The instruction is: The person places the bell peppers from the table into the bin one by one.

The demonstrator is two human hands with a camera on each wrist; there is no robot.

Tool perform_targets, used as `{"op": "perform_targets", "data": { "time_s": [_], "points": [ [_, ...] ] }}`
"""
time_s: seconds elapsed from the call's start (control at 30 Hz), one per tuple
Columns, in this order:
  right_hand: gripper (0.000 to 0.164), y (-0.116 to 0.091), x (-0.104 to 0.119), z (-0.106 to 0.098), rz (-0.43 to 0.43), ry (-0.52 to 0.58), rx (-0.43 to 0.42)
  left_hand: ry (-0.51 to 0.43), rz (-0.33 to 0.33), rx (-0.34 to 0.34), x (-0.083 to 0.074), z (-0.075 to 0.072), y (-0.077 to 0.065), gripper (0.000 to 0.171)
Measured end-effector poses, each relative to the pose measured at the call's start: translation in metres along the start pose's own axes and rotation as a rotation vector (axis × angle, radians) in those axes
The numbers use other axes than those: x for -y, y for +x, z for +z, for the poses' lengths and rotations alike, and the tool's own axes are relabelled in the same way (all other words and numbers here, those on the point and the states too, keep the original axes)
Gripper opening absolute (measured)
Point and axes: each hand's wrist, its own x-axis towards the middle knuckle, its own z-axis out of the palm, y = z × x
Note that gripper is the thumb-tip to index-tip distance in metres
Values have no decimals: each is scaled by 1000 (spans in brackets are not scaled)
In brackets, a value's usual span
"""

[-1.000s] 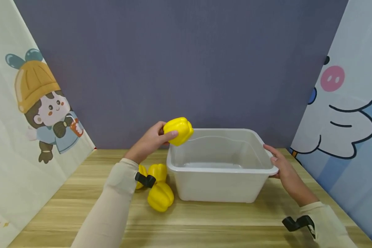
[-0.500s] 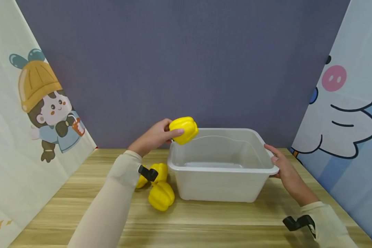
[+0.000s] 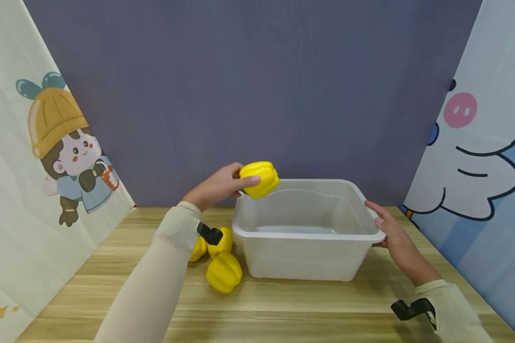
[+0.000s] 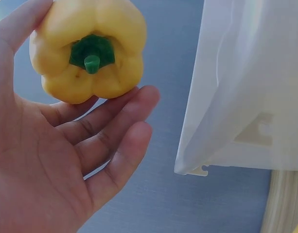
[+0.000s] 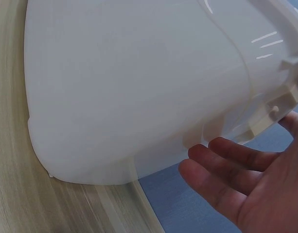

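Note:
My left hand (image 3: pixel 219 186) holds a yellow bell pepper (image 3: pixel 262 177) between thumb and fingers, at the left rim of a white plastic bin (image 3: pixel 302 259) and overlapping it in the head view. The left wrist view shows the pepper's green stem (image 4: pixel 92 63) facing the camera, with the lower fingers spread beneath it. At the bin's right side, my right hand (image 3: pixel 398 240) grips the rim. Seen from the right wrist, several fingertips (image 5: pixel 200 155) lie along the outer wall under the rim. The inside of the bin shows only its bare floor.
Three more yellow peppers lie left of the bin: a front one (image 3: pixel 224 272), one behind it (image 3: pixel 221 243) and one (image 3: pixel 199 248) partly hidden by the left forearm. Beneath is a wood-grain table (image 3: pixel 283 314). A dark panel (image 3: pixel 257 90) rises behind, with printed cartoon sheets on both sides.
The left hand has carried its pepper rightward, further over the bin's left rim. The right hand and the bin have stayed in place.

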Motion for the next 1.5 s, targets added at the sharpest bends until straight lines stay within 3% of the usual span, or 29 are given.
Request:
{"op": "perform_targets", "data": {
  "time_s": [0.37,0.9,1.5],
  "points": [
    [53,1,-3,-1,4,13,-6,6,-30,39,-1,3,11,64],
    [53,0,0,-1,-7,2,-1,-7,-37,89,-17,7,23,66],
    [52,2,-3,1,-5,45,10,110,-85,127,-30,13,39,68]
  ]
}}
